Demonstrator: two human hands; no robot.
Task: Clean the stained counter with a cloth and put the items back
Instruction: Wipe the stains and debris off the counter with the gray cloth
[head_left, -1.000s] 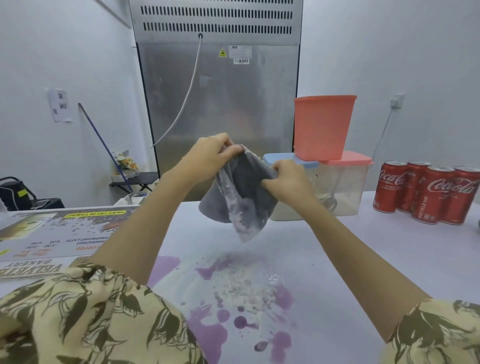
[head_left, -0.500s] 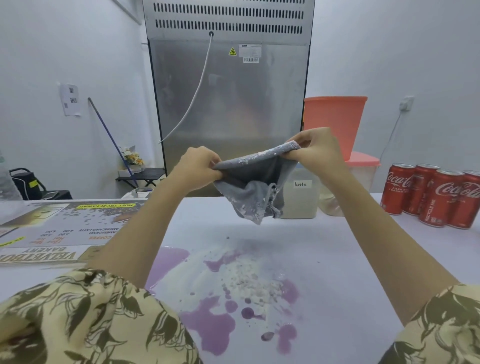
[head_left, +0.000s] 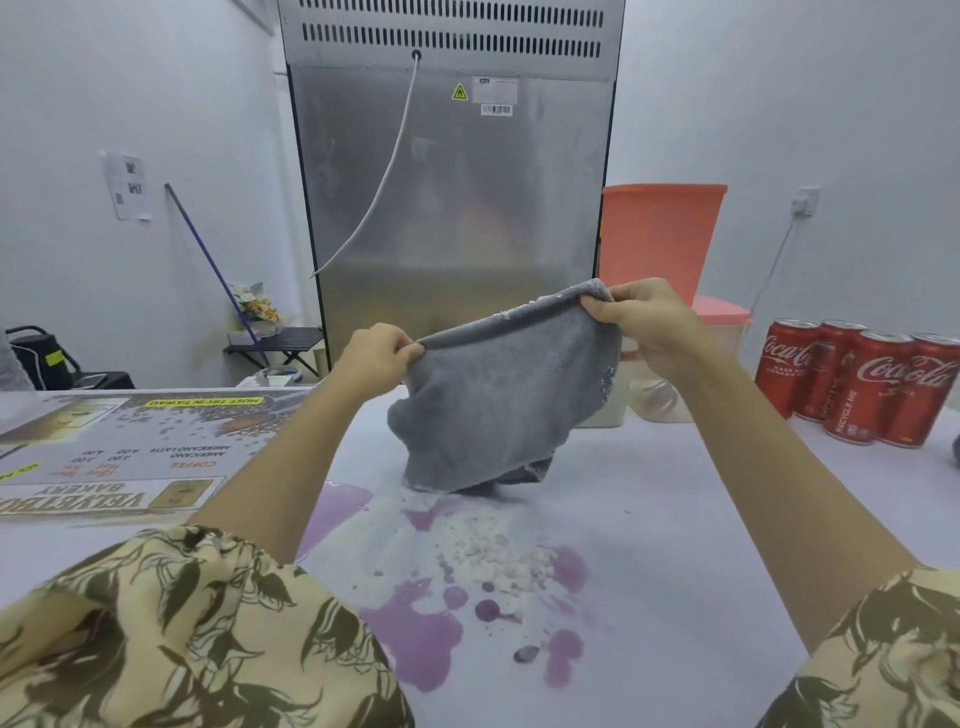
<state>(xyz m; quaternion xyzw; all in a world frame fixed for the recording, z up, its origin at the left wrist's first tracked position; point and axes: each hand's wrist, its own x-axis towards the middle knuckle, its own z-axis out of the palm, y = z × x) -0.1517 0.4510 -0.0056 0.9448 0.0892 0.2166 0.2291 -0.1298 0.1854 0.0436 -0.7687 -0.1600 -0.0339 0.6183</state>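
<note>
Honestly, with my left hand (head_left: 376, 358) and right hand (head_left: 647, 325) pinching the grey cloth (head_left: 498, 400) stretched above the purple spill (head_left: 415, 623), loose powder (head_left: 493, 551) could scatter wider.

The cloth (head_left: 498, 405) at frame centre is grey, napped terry, matt, flecked with white powder; the counter (head_left: 675, 519) below is smooth and pale, wet with purple liquid; the cabinet (head_left: 452, 182) at upper centre is brushed metal, dully reflective; the cans (head_left: 857, 382) at right are glossy red metal; the tub (head_left: 660, 234) is matt orange plastic.
</note>
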